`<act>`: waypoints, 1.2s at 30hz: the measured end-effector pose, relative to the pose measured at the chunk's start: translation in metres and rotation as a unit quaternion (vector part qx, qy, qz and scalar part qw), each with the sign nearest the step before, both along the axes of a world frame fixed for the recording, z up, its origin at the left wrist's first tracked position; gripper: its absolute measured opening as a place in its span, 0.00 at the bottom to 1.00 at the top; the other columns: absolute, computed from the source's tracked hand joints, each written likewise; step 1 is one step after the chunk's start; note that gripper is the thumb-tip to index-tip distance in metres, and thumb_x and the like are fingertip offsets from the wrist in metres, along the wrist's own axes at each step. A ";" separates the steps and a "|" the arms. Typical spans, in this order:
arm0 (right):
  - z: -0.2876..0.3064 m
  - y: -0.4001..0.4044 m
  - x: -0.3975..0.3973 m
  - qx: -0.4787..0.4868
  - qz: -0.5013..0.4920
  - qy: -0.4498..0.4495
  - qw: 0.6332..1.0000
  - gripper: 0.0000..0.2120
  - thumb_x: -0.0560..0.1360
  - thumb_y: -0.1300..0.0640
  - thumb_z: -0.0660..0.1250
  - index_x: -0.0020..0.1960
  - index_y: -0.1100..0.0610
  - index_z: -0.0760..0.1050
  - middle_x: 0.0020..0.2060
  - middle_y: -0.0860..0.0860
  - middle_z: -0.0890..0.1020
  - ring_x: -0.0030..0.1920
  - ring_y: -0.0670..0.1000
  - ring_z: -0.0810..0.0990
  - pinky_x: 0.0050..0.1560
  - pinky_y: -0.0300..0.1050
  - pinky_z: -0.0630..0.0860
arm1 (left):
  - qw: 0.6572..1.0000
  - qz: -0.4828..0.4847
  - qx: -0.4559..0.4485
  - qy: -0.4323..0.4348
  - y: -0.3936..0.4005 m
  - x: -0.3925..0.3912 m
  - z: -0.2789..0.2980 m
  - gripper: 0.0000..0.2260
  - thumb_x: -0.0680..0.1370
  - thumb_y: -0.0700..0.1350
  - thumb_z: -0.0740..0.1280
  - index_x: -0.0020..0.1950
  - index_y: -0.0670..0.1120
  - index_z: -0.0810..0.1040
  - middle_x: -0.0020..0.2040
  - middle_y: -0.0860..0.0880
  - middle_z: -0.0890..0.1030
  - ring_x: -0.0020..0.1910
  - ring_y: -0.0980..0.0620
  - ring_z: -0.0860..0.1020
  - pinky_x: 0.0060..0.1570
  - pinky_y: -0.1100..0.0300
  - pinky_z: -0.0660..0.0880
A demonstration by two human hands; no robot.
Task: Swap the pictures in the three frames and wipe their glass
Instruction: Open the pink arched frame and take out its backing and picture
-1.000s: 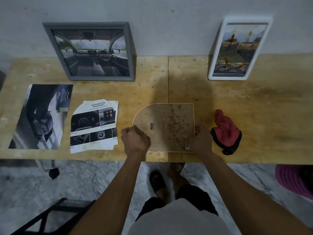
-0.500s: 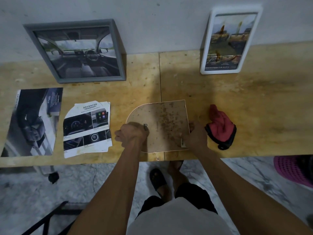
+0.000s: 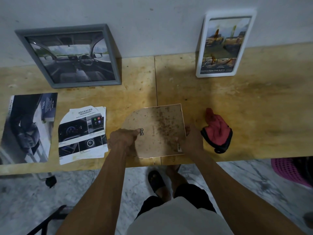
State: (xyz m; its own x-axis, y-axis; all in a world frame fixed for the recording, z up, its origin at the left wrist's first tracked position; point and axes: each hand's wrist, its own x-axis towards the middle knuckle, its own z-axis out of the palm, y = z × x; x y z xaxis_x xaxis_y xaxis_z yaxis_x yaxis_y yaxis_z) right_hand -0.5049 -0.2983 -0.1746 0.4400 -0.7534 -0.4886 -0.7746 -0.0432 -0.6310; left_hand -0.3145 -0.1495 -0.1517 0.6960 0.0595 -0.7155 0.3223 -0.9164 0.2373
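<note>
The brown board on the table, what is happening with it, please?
A person works on a frame lying face down on the wooden table. The left hand is at the small metal hanger on its stained back; the right hand holds its right edge. Two other frames, grey and white, lean on the wall. Loose prints and a red cloth lie nearby.

A plywood desk (image 3: 254, 106) of two boards, stained and seamed at the middle, butts against a scuffed pale grey wall (image 3: 152, 22). Below the desk lies grey marbled floor (image 3: 25, 197); lighting is dim.
</note>
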 end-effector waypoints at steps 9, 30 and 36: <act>0.006 -0.002 -0.001 0.014 0.009 0.003 1.000 0.19 0.73 0.53 0.70 0.61 0.53 0.70 0.51 0.51 0.79 0.49 0.53 0.80 0.49 0.53 0.79 | 0.993 0.070 -0.092 0.007 0.020 0.018 -0.012 0.31 0.60 0.59 0.82 0.55 0.42 0.82 0.52 0.43 0.84 0.50 0.40 0.82 0.51 0.46 0.82; 0.013 -0.003 0.004 0.001 -0.040 -0.008 0.999 0.13 0.77 0.57 0.69 0.59 0.60 0.73 0.48 0.53 0.82 0.45 0.51 0.79 0.39 0.38 0.71 | 0.953 0.183 -0.239 0.015 0.040 0.018 -0.020 0.16 0.72 0.40 0.77 0.57 0.39 0.79 0.58 0.41 0.82 0.55 0.38 0.81 0.57 0.41 0.79; 0.012 -0.002 0.003 -0.006 -0.045 -0.008 0.999 0.14 0.76 0.51 0.70 0.57 0.58 0.73 0.49 0.53 0.82 0.47 0.53 0.79 0.48 0.48 0.76 | 0.941 0.193 -0.278 0.008 0.041 0.011 -0.020 0.18 0.75 0.36 0.73 0.63 0.41 0.74 0.60 0.42 0.81 0.57 0.40 0.80 0.60 0.39 0.77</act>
State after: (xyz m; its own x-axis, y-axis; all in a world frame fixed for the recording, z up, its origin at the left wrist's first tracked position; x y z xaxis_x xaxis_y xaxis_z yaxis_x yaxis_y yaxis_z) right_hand -0.5015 -0.3000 -0.1623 0.3777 -0.7955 -0.4738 -0.7660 0.0190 -0.6426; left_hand -0.3035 -0.1081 -0.1714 0.6886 -0.0796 -0.7207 0.6134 -0.4661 0.6376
